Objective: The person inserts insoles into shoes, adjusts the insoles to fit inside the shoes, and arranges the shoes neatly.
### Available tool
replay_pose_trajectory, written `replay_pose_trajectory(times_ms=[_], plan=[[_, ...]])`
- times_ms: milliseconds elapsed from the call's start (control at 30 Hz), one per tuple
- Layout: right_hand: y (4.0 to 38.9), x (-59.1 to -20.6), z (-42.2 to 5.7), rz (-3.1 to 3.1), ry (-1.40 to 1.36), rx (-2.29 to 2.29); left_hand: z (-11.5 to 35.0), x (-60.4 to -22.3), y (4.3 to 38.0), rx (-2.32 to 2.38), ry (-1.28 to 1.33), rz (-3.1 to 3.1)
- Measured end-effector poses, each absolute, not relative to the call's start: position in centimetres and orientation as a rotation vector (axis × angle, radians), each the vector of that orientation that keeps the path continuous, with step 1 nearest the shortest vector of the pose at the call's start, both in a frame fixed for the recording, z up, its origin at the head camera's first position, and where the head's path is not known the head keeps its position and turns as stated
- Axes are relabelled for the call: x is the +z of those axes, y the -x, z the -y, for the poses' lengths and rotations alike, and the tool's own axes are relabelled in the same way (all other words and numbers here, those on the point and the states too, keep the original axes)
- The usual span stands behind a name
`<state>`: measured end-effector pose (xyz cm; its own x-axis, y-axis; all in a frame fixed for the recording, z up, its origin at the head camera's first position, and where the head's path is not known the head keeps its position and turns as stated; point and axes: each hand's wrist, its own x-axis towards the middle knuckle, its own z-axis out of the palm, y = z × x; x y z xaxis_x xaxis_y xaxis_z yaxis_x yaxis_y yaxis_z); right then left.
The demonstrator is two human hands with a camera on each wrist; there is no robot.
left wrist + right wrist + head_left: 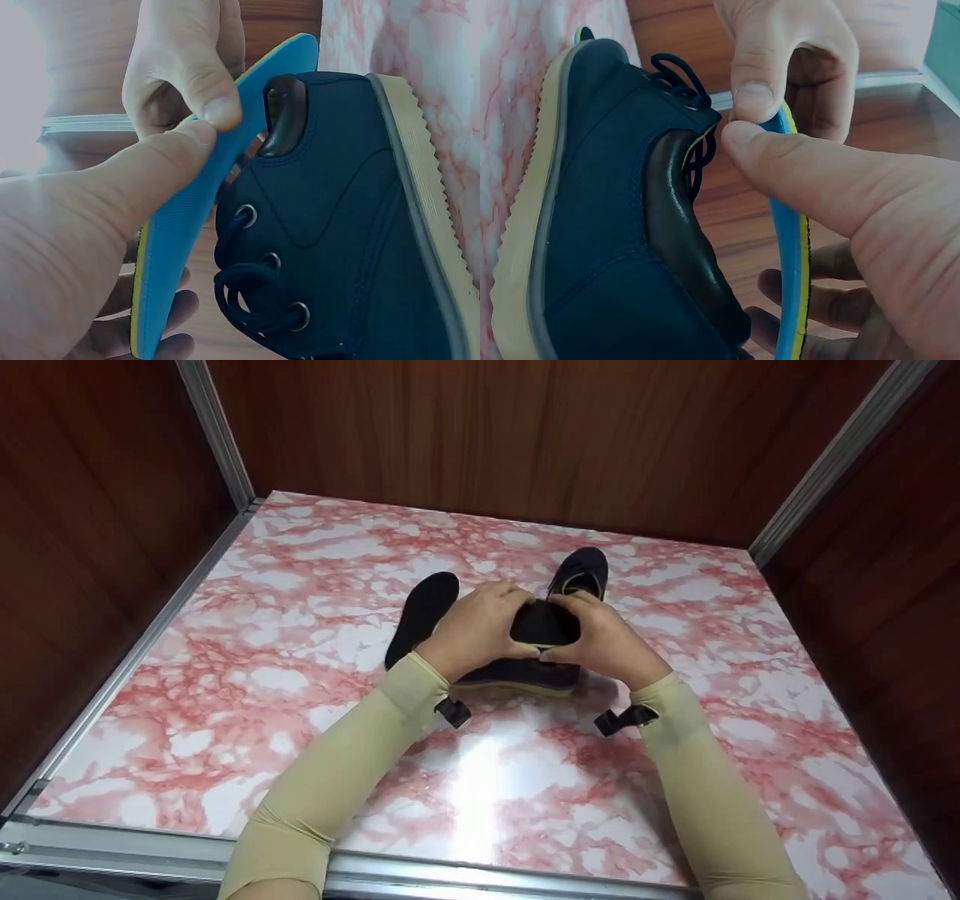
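Observation:
My left hand (480, 626) and right hand (611, 637) grip an insole (545, 622) from its two sides, over a navy lace-up shoe (517, 673). Black shows on the insole's upper face; the wrist views show its blue underside (176, 247) and yellow edge. Both thumbs press close together on the near edge, while the other fingers reach round the far side. Lying on its side edge-on to me, the shoe has a cream ridged sole (424, 180), dark laces (262, 292) and a dark padded collar (686, 240) facing the insole.
A second black insole (420, 611) lies on the table to the left, partly behind my left hand. Beyond my right hand rests another navy shoe (585, 562). Brown wood-grain panels (487, 435) enclose the red-and-white marbled tabletop (300, 735), with a metal rail (450, 877) along the front.

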<state>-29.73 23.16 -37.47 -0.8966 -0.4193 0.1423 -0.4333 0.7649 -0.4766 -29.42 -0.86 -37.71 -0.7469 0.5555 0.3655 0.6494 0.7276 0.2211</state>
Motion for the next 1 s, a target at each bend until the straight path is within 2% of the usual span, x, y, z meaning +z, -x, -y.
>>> replay_pose_trajectory(times_ms=[167, 500, 767, 1000], plan=[[29.9, -37.1, -23.5, 2.945, -0.664, 0.829, 1.0, -37.7, 29.4, -0.556, 0.961, 2.692], [30.3, -36.3, -25.1, 3.049, -0.349, 0.882, 1.6, -37.4, 29.5, -0.739, 0.903, 2.685], [30.8, -36.5, -25.4, 3.141, -0.228, 0.856, 1.2, -38.0, 29.4, -0.699, 1.130, 2.734], [30.8, -36.9, -25.2, 3.160, -0.230, 0.824, 0.5, -39.1, 29.6, -0.437, 1.229, 2.798]])
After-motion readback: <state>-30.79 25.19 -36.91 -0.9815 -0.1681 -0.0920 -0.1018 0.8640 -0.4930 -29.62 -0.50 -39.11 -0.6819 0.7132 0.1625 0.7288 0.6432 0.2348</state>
